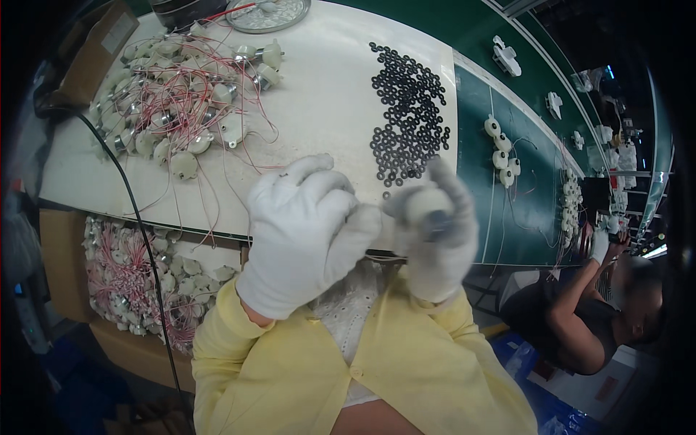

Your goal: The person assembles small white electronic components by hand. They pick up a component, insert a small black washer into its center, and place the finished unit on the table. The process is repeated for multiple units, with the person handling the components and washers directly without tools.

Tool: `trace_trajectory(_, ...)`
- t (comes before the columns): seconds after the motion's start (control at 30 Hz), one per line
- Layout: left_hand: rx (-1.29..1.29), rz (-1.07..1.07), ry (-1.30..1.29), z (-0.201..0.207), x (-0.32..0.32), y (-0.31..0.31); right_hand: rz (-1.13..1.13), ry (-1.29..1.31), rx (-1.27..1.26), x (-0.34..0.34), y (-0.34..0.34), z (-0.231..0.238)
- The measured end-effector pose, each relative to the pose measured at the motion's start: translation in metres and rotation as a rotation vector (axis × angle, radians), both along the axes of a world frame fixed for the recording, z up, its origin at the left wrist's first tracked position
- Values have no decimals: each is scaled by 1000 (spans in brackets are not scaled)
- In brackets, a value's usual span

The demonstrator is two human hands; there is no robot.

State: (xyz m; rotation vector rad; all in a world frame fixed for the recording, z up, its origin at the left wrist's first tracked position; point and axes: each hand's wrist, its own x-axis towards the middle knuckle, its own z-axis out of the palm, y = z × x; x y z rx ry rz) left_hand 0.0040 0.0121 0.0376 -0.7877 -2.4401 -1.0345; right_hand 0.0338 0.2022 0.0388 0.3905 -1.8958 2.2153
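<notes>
Both hands are wearing white gloves and are meeting close in front of the chest, over the near edge of the white worktable [341, 94]. The left hand [308, 239] is curling loosely, its fingers bending toward the right hand; whether it is gripping anything is impossible to tell, since its palm side is turning away from the camera. The right hand [435, 235] is grasping a small white motor [428, 210] with a dark round end, the fingers wrapping around it. This hand is blurring, so the motor's details are hard to make out.

On the table, a scatter of black rubber rings [409, 109] is lying just beyond the right hand. A pile of white motors with red wires [181, 101] is sitting at the far left of the table. A cardboard box [127, 275] under the table edge is holding more such motors, partly hidden by the tabletop. A black cable [138, 217] is running across the table's left side.

To the right, a green conveyor belt [522, 188] is carrying several white parts. Another person [580, 319] in dark clothing is working beside it, partly cut off by the dark rim of the picture.
</notes>
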Motion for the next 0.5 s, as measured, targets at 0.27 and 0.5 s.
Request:
trace_trajectory(0.27, -269, 459, 438, 0, -95, -14, 77, -383, 760, -8, 98, 33)
trace_trajectory(0.5, -567, 435, 378, -17, -110, -27, -50, 109, 1493, -26, 152, 22)
